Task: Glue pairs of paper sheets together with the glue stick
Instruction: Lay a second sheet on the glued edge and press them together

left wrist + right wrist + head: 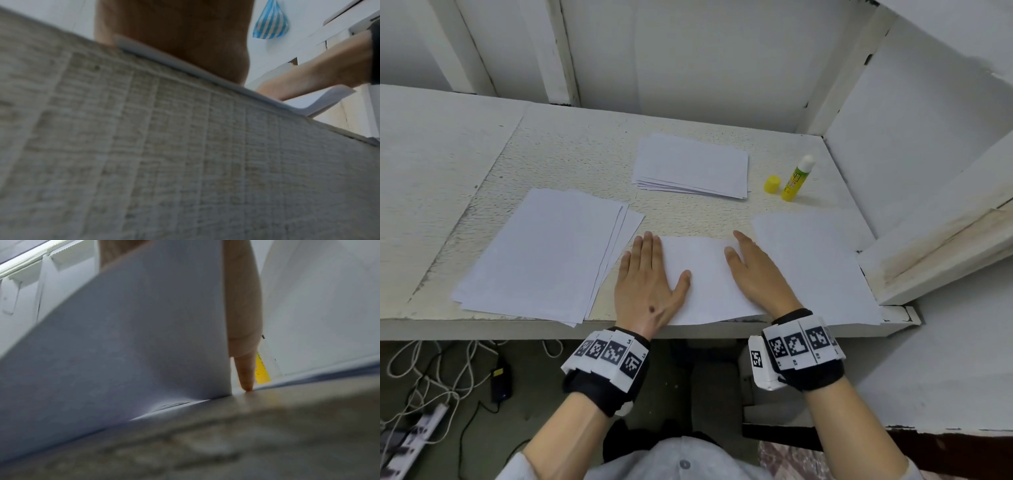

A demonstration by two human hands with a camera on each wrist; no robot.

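A white sheet (705, 281) lies at the desk's front edge, between both hands. My left hand (650, 274) rests flat on its left edge, fingers straight and thumb spread onto the paper. My right hand (753, 270) lies on its right edge with straight fingers. In the right wrist view the sheet (133, 337) covers the palm and one fingertip (246, 384) touches the desk. The left wrist view shows the palm (174, 32) on the paper's edge (185, 66). The yellow-green glue stick (796, 178) stands uncapped at the back right, its yellow cap (772, 184) beside it.
A fanned stack of sheets (544, 253) lies at the left, another stack (691, 166) at the back centre, and a single sheet (818, 260) at the right. White walls (911, 120) close the desk's back and right side. Cables and a power strip (414, 435) lie on the floor.
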